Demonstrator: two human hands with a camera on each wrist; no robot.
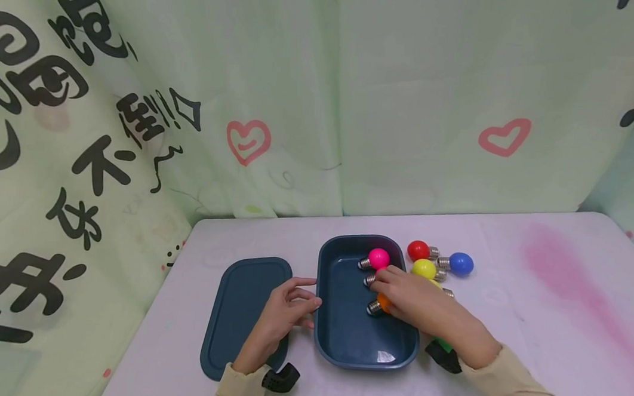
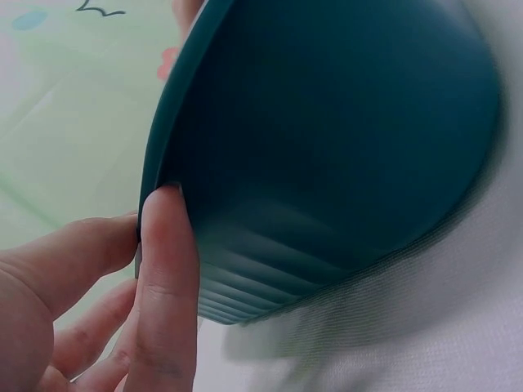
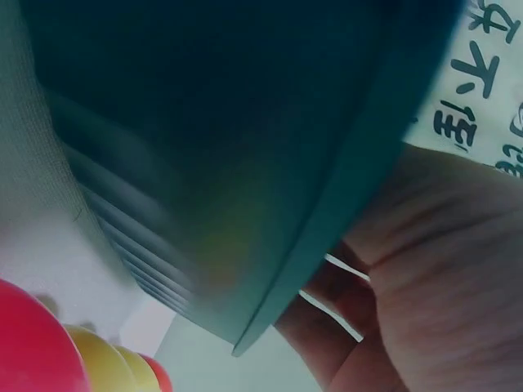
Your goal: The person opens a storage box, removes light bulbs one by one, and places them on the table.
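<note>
A dark blue rectangular container (image 1: 342, 337) stands on the table. My left hand (image 1: 286, 313) holds its left rim, with thumb and fingertips at the edge; the left wrist view shows fingers on both sides of the rim (image 2: 155, 155). Reaching over the right rim, my right hand (image 1: 411, 295) pinches a pinkish bulb (image 1: 370, 280) inside, its metal base showing and its globe mostly covered by the fingers. A bright pink bulb (image 1: 379, 258) lies above it in the container, and an orange bulb (image 1: 376, 307) below, partly under the hand.
Right of the container lie a red bulb (image 1: 418, 250), a blue bulb (image 1: 461, 263) and yellow bulbs (image 1: 423, 268), some behind the right hand. Something green (image 1: 442, 344) shows under the right wrist. A flat blue lid (image 1: 252, 296) lies left. Printed curtains (image 1: 408, 107) hang behind the table.
</note>
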